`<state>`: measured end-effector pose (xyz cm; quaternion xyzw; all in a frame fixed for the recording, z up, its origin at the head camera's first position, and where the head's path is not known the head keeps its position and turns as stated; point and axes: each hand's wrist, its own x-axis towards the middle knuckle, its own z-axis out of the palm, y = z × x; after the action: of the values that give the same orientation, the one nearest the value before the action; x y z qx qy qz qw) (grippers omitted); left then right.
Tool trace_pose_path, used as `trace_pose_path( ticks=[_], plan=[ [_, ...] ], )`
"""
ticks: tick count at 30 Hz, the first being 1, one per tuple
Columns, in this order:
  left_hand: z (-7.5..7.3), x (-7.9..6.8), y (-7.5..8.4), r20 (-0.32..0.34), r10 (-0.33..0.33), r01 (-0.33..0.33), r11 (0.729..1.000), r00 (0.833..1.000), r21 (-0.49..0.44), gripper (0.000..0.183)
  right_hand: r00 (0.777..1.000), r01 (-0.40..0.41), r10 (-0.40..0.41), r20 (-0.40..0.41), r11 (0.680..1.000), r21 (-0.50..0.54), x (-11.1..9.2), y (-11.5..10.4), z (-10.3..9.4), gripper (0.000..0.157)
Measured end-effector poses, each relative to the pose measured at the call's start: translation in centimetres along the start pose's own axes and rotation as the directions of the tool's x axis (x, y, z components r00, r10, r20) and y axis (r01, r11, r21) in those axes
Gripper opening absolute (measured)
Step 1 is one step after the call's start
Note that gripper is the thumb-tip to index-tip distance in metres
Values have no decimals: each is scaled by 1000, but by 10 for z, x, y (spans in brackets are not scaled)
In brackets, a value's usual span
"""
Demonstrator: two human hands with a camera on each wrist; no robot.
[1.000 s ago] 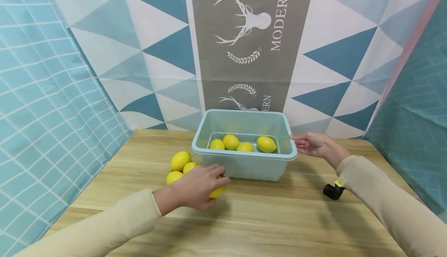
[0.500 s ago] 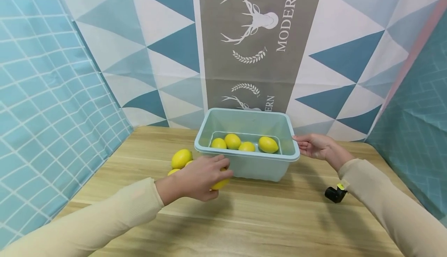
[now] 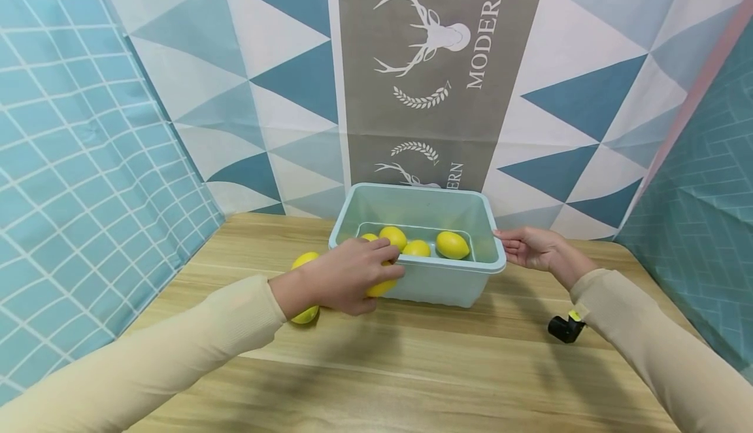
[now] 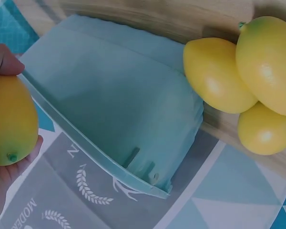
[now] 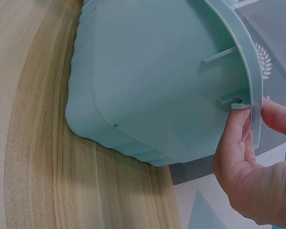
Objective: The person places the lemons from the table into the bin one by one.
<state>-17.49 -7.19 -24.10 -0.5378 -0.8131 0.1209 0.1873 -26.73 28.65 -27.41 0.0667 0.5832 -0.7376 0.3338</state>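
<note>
My left hand (image 3: 347, 276) grips a yellow lemon (image 4: 12, 121), its thumb and fingers round the fruit. In the head view that hand overlaps the front left of a pale blue plastic bin (image 3: 435, 282). Several lemons lie inside the bin, among them one lemon (image 3: 452, 244) on the right. At the bin's right end, my right hand (image 3: 534, 248) pinches the rim (image 5: 257, 90), with the thumb outside and the fingers beneath the lip. Left of the bin, three lemons sit clustered on the table in the left wrist view, one lemon (image 4: 271, 64) leaning on the others.
A black elbow-shaped piece (image 3: 566, 327) with a yellow mark lies on the wooden table (image 3: 447, 381), near the right sleeve. Behind the bin rises a patterned backdrop (image 3: 423, 112). A blue grid-patterned sheet (image 3: 76, 158) hangs along the left side.
My left hand has lifted the lemon and carried it up and right, to the bin's front rim. My right hand stays on the right rim.
</note>
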Motion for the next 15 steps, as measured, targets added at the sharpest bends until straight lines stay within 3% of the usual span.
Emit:
trace_pose_path(
  ticks=[6, 15],
  plan=[
    [-1, 5, -4, 13, 20, -20, 1000, 1000, -2, 29, 1000, -3, 3, 1, 1000, 0, -1, 0, 0, 27],
    [-12, 15, -20, 2, -13, 13, 998, 1000, -57, 31, 1000, -15, 14, -24, 1000, -9, -1, -2, 0, 24]
  ],
)
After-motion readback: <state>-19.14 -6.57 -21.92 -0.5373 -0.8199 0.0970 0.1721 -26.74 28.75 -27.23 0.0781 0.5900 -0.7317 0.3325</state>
